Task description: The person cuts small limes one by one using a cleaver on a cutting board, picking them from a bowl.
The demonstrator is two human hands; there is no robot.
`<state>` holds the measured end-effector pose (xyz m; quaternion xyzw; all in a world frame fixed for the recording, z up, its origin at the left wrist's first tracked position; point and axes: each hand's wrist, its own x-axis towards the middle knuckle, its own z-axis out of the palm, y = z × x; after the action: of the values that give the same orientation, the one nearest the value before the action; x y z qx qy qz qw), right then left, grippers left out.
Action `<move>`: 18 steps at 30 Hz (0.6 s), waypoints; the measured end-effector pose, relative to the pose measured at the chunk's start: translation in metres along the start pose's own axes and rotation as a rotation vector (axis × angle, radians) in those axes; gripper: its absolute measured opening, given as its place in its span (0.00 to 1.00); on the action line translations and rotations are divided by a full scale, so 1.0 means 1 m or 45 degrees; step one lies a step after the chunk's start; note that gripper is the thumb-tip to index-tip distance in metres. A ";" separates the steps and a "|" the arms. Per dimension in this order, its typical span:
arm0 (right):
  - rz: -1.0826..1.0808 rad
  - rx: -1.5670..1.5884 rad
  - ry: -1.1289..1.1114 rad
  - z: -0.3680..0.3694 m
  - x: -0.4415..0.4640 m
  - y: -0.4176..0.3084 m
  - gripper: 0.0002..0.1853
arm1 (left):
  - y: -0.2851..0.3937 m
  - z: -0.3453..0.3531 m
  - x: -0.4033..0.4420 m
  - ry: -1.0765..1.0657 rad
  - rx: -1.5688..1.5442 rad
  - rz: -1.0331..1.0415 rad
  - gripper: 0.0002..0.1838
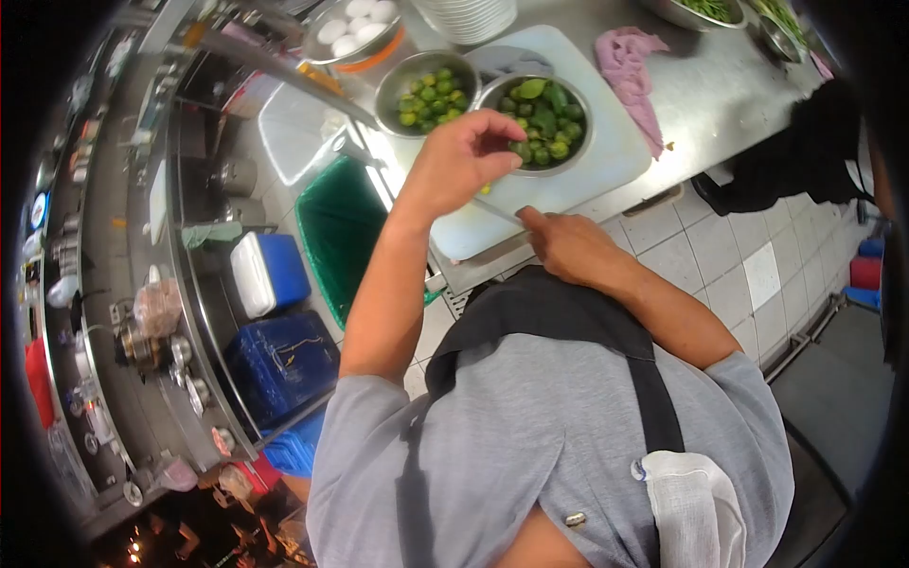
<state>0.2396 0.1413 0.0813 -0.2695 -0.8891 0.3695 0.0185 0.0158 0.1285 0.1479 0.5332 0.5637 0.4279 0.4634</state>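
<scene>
Over the near-left rim of a metal bowl [589,142] of small green limes [559,150] and leaves [544,118], my left hand [464,156] has its fingers curved, with thumb and fingertips apart. Limes show just beyond the fingertips. My right hand [573,246] is closed round a knife [499,204], whose thin blade points left over the white cutting board [464,237]; its handle is hidden in the fist. A second metal bowl [383,104] with cut-looking limes [434,97] stands left of the first. A small yellow-green piece [486,189] lies on the board below my left hand.
A bowl of eggs [355,26], a white ribbed container [464,19] and a pink cloth [628,71] are on the steel counter [705,85]. A green-lined bin [331,227] stands at left. Another person's dark clothing [805,147] shows at right.
</scene>
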 end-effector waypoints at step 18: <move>-0.004 -0.048 -0.053 -0.002 0.009 0.002 0.13 | -0.135 0.011 -0.108 0.809 0.656 0.217 0.13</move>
<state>0.2333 0.1483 0.0794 -0.2607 -0.8964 0.3583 -0.0047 -0.0011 0.0121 0.0213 0.5179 0.7211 0.4530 0.0806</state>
